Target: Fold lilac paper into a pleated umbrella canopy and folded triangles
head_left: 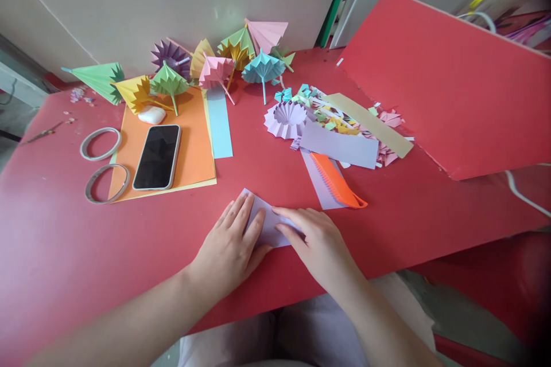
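Observation:
A sheet of light purple paper (267, 222), folded to a point at its top, lies near the table's front edge. My left hand (232, 235) rests flat on its left part, fingers stretched out and slightly apart. At the right side, my right hand (316, 235) has its thumb and forefinger on the paper's edge, pinching it; its other fingers are curled and partly hidden. Just beyond my right hand, an orange comb-like toothed tool (336, 180) lies over a strip of purple paper (318, 183).
Folded paper umbrellas (215, 71) line the wall. On the left lie a phone (157, 157) on orange paper (196, 149), a white case (151, 114) and two tape rolls (101, 131). Paper scraps (390, 120) are heaped right of centre, before a leaning red board (447, 86).

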A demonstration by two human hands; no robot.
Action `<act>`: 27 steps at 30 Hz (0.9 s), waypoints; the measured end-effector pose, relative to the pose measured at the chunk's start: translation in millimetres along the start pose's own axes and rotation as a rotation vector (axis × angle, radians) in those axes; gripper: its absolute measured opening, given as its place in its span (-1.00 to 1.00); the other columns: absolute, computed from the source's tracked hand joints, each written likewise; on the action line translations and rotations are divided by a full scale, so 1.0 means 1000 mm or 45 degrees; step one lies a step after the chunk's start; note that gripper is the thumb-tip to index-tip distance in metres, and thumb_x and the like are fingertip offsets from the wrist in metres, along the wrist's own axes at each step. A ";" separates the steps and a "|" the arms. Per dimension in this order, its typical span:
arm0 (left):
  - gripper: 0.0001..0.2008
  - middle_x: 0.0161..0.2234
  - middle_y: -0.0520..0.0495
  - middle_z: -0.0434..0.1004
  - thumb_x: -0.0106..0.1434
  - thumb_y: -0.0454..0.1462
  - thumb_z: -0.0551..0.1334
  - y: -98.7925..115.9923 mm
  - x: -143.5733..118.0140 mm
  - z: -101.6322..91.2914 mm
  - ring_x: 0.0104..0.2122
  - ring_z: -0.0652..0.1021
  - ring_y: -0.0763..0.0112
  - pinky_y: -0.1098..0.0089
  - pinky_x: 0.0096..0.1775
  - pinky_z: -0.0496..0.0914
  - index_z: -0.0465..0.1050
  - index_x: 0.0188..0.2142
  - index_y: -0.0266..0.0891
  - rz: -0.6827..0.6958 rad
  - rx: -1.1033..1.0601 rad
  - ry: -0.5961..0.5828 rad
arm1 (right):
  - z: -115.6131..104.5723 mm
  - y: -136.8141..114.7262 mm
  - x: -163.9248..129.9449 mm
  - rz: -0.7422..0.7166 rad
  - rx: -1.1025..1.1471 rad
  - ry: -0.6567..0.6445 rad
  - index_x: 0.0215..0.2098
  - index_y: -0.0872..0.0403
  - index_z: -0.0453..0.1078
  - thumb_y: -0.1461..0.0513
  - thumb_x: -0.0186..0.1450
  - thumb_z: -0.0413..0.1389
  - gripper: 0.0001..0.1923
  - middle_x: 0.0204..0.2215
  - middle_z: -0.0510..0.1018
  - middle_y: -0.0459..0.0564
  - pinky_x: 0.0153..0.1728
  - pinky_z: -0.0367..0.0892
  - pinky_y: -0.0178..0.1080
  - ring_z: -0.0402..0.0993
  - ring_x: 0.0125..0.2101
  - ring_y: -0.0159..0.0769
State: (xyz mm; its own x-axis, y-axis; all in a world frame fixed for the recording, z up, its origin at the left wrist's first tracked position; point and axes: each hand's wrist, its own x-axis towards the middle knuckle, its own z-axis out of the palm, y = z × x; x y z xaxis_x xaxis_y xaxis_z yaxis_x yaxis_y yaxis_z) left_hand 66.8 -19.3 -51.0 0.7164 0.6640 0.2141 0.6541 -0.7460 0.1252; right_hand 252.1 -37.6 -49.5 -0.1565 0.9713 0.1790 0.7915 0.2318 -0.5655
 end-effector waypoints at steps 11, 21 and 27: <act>-0.52 0.13 -0.50 0.23 0.29 -0.16 0.07 -0.001 0.000 0.001 0.17 0.21 -0.08 0.02 0.06 0.30 0.20 0.08 -0.50 -0.008 0.012 -0.013 | 0.002 0.001 -0.001 0.001 0.024 0.056 -0.19 0.04 0.41 0.28 0.27 0.02 -0.82 -0.34 0.61 -0.04 -0.32 0.39 -0.17 0.52 -0.36 -0.24; -0.43 0.14 -0.47 0.20 0.31 -0.07 0.00 -0.002 0.000 -0.005 0.18 0.17 -0.06 0.05 0.06 0.31 0.15 0.12 -0.53 0.004 0.031 -0.089 | 0.002 0.000 -0.001 -0.004 0.012 0.072 -0.21 0.02 0.41 0.27 0.28 0.00 -0.83 -0.35 0.60 -0.04 -0.33 0.38 -0.19 0.51 -0.37 -0.25; -0.58 0.11 -0.43 0.28 0.32 -0.28 -0.03 -0.005 0.005 -0.010 0.17 0.23 0.04 0.10 0.07 0.32 0.19 0.09 -0.52 0.044 0.046 -0.066 | 0.005 0.000 -0.003 -0.048 -0.036 0.114 -0.22 0.07 0.42 0.28 0.27 0.03 -0.84 -0.39 0.58 -0.02 -0.36 0.37 -0.19 0.48 -0.40 -0.26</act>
State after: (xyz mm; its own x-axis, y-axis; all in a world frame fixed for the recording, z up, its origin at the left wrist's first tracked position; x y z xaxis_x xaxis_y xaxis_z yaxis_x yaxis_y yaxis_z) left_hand 64.2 -12.8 -40.4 0.7496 0.6405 0.1669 0.6365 -0.7667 0.0834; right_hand 249.8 -39.7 -54.2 -0.1339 0.9531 0.2714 0.8029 0.2649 -0.5341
